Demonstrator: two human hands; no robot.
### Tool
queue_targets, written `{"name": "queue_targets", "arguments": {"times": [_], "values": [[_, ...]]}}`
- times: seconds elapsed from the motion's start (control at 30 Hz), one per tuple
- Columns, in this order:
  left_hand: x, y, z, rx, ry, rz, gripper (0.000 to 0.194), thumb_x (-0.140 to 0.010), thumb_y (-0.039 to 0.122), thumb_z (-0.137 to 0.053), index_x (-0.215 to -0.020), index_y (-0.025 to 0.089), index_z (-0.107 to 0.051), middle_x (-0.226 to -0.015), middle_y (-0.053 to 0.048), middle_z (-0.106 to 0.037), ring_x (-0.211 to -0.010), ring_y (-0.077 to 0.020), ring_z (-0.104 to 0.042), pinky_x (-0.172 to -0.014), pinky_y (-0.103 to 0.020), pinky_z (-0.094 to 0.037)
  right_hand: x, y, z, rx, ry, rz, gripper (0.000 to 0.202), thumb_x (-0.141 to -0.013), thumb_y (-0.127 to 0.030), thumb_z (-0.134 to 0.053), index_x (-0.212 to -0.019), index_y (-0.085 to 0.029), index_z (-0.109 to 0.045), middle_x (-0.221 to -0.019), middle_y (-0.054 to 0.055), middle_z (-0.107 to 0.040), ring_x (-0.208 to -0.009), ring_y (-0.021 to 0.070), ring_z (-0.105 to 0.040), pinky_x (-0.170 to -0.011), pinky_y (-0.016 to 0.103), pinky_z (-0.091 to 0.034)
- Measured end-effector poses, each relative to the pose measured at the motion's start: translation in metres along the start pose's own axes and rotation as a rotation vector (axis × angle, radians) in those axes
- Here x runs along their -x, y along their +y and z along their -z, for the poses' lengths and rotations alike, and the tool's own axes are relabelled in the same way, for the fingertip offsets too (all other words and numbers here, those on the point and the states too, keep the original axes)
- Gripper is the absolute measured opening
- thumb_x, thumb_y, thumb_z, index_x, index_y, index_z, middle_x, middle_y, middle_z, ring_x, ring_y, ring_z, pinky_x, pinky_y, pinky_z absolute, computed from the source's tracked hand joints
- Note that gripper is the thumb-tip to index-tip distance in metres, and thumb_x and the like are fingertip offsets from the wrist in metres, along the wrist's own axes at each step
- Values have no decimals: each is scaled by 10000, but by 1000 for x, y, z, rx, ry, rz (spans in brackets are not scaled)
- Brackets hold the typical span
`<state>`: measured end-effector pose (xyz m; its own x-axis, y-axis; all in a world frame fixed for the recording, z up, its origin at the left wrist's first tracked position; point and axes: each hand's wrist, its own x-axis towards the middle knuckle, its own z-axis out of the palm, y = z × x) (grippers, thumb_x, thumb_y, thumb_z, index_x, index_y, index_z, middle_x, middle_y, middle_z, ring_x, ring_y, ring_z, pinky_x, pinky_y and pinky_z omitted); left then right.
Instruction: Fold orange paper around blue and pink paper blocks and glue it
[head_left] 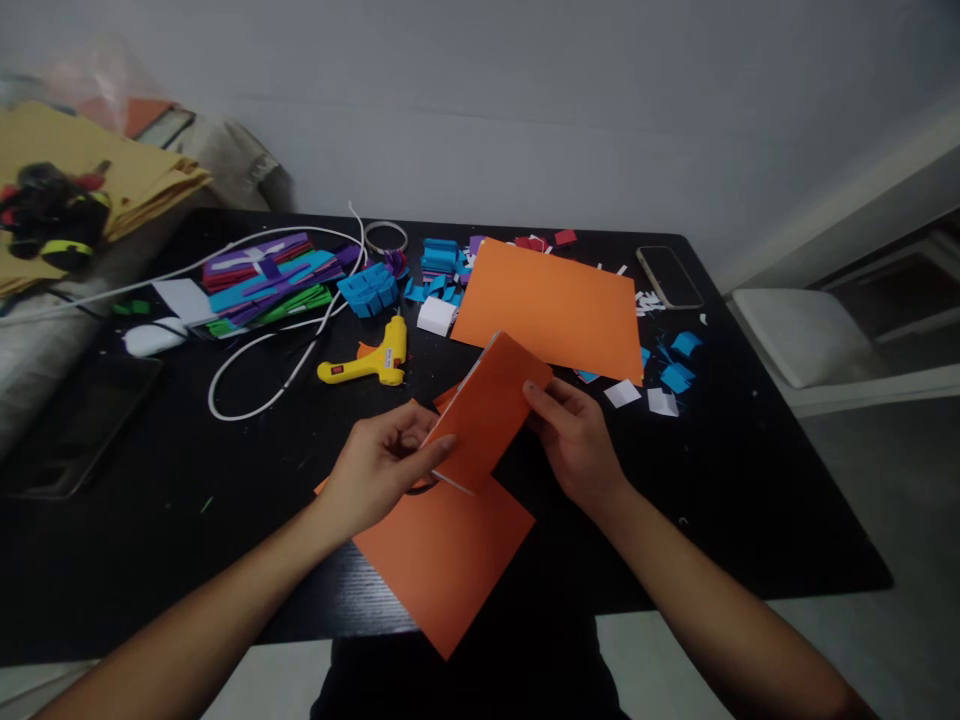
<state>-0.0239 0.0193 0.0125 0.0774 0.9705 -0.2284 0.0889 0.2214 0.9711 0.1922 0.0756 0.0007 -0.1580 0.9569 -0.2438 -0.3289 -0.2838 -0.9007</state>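
A black table carries paper scraps and a yellow glue gun. Both the left hand and right hand grip a folded orange sheet above another orange sheet.

My black tabletop carries it all. Right under my grips lies an orange sheet, one corner jutting over the near edge. Beyond them lies a larger orange sheet. Left of that, a yellow glue gun and looping white cable, then stacked colored strips. Blue and white scraps scatter right; a phone lies farther back.
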Motion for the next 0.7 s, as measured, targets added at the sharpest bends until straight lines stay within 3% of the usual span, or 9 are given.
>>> {"name": "queue_targets", "arguments": {"times": [0.2,0.43,0.53,0.63,0.7], "values": [[2,-1,-1,-20,-12,-6,294,-862,427,-770,-817,179,-620,-605,40,-582,-470,-82,-547,-447,-183,-491,-1,1,0,2,-13,1,291,-798,-458,-867,-960,-236,-770,-1047,45,-799,-981,250,-750,-904,417,-618],[2,-4,0,-6,-12,-39,269,-880,415,-760,-848,180,-634,-612,58,-533,-483,-76,-517,-449,-181,-500,0,1,1,72,51,148,444,-803,-399,-875,-1193,-322,-678,-1060,5,-791,-1006,242,-757,-903,428,-634],[2,-3,0,17,-2,-77,259,-891,379,-761,-1034,186,-667,-610,80,-500,-469,-76,-503,-438,-178,-477,1,0,-1,104,70,172,390,-801,-410,-875,-1135,-307,-703,-1066,14,-791,-1016,250,-755,-943,459,-631],[1,-2,0,24,-4,-135,420,-917,343,-744,-1298,202,-637,-595,93,-487,-460,-81,-495,-439,-181,-441,2,-2,-3,107,91,169,409,-770,-439,-894,-1100,-293,-703,-1059,25,-798,-1029,268,-758,-972,496,-629],[1,-1,1,13,-3,-175,458,-938,335,-724,-1366,202,-634,-591,86,-497,-468,-83,-489,-450,-187,-421,3,-2,-4,106,106,174,424,-750,-457,-905,-1076,-283,-697,-1057,30,-800,-1044,275,-758,-987,506,-628]]}}
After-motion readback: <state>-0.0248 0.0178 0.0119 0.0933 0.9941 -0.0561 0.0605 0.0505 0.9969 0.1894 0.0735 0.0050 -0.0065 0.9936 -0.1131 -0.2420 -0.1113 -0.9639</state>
